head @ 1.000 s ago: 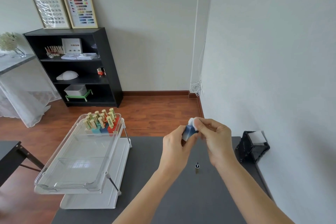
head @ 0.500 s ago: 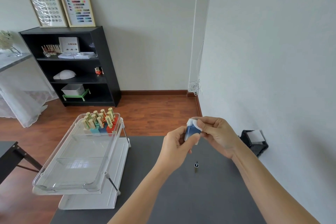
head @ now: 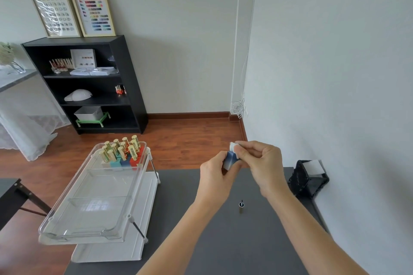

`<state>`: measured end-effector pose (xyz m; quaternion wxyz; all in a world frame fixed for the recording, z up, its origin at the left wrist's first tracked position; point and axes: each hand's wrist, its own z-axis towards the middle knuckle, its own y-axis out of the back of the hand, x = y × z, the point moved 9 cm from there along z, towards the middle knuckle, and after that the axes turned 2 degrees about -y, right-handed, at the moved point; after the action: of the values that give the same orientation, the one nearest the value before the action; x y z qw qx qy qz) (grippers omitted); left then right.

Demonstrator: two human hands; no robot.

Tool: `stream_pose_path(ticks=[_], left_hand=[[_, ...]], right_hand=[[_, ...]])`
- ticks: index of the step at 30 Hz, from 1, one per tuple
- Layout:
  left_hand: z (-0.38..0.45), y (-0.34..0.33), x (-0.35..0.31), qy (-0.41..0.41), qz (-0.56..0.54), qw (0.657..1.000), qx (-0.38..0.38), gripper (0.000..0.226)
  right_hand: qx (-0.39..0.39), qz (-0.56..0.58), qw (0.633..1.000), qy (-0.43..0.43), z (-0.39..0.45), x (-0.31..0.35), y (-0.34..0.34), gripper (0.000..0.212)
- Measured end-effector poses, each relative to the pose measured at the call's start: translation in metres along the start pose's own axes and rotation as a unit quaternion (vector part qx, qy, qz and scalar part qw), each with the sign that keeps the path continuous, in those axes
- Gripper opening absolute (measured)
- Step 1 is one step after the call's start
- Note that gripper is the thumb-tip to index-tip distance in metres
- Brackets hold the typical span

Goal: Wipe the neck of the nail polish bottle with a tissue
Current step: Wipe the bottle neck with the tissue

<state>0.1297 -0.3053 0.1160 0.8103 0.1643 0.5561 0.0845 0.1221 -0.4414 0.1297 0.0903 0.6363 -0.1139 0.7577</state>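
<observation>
Now, step: wiping the neck
Bottle (head: 230,159): blue, held above the table (head: 201,230), pinched in left hand (head: 214,176)
Tissue (head: 233,146): pressed on top by right hand (head: 261,163) fingers, curled tight
Advice: turn bottle slowly, keep upright, light pressure
Cap (head: 241,206): apart, on table

The table (head: 223,241) is matt dark grey, smooth; the tray (head: 93,203) on it is clear glossy plastic, over a white plastic rack (head: 125,245); the bottle caps (head: 120,147) shine like gold metal. The tissue (head: 233,147) looks soft white paper against the blue bottle (head: 230,159); the floor (head: 190,138) is polished reddish wood.
</observation>
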Motion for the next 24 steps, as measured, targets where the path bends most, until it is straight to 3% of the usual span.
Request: stream_pose_path(ticks=[6, 9, 13, 18, 21, 24], left_hand=[[0.000, -0.015, 0.006, 0.069, -0.181, 0.968, 0.159, 0.022], [-0.002, -0.019, 0.006, 0.089, -0.210, 0.957, 0.181, 0.026], [0.000, -0.013, 0.006, 0.072, -0.125, 0.980, 0.135, 0.021], [0.000, -0.005, -0.004, 0.022, 0.022, 0.999, 0.011, 0.030], [0.000, -0.004, -0.010, -0.007, 0.022, 1.000, -0.016, 0.037], [0.004, -0.006, -0.006, 0.015, -0.010, 1.000, 0.000, 0.024]], right_hand=[[0.200, 0.095, 0.973, -0.062, 0.014, -0.002, -0.007, 0.023], [0.234, 0.110, 0.963, -0.079, 0.015, -0.006, -0.008, 0.022], [0.168, 0.012, 0.985, -0.031, 0.018, 0.000, 0.001, 0.018], [0.036, -0.028, 0.999, -0.012, 0.012, -0.001, 0.007, 0.006], [-0.035, -0.026, 0.999, 0.001, 0.007, -0.002, 0.011, 0.010], [-0.039, 0.060, 0.996, -0.052, 0.006, -0.009, 0.012, 0.004]])
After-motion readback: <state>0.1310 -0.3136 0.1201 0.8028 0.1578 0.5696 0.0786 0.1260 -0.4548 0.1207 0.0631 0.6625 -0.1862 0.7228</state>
